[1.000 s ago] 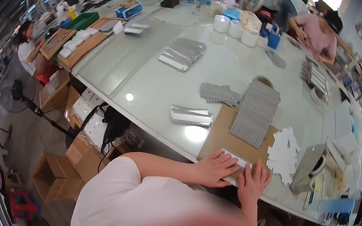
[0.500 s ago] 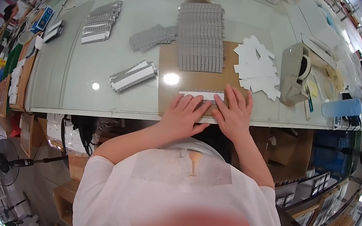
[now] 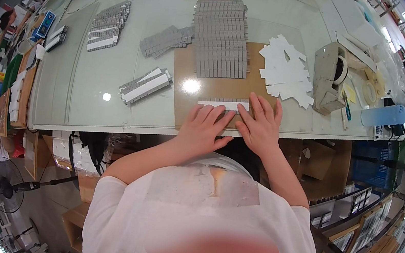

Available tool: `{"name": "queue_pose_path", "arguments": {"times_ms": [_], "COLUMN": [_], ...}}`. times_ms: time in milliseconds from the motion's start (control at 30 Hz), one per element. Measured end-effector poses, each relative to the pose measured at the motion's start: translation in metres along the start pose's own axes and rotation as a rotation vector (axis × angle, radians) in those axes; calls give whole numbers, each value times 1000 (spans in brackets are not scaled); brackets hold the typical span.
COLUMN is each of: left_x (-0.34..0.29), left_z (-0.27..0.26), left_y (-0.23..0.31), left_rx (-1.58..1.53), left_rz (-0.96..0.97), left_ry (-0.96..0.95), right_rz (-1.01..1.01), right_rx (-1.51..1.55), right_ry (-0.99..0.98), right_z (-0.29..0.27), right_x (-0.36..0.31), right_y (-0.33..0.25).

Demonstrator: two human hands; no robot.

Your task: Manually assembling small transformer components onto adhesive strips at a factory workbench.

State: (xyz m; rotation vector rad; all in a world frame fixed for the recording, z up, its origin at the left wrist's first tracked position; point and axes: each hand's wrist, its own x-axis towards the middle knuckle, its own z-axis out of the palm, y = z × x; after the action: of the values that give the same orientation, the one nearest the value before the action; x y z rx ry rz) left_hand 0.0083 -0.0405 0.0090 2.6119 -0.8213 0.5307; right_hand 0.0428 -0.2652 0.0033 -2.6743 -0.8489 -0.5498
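Slatted grey strip (image 3: 222, 98) with a white piece (image 3: 211, 103) on its upper face is seen from the head view, laid on a brown board (image 3: 178, 113) near the front edge of the table (image 3: 142, 113). Since a second ago, the camera has been turned squarely toward the table, while the strip has been kept under both hands; the work therefore seems to be held at the same step. The strip's long axis is aligned left to right, nearly parallel to the table edge; no front end can be told. The left hand (image 3: 202, 129) is rested, fingers extended, along the near side; the right hand (image 3: 261, 124) is spread wide around the right end. Nothing is seen enclosed by either.
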Motion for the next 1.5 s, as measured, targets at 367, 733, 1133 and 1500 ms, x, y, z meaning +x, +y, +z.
{"name": "queue_pose_path", "arguments": {"times_ms": [367,733,1133,1500], "left_x": [0,-31,-37,-8], "left_z": [-2,-13,-6,-45], "left_y": [-2,-36,-33,-15], "left_rx": [14,-190,-170,-627], "left_rz": [5,78,73,-58], "left_ry": [-15,276,294,215], "right_rz": [4,1129,1019,527], "right_rx": [69,572,612,508], "right_ry": [159,194,592,-310], "right_z": [-7,-88,-101,-52], "right_x": [-7,-9,-82,-34], "right_y": [9,273,170,0]}}
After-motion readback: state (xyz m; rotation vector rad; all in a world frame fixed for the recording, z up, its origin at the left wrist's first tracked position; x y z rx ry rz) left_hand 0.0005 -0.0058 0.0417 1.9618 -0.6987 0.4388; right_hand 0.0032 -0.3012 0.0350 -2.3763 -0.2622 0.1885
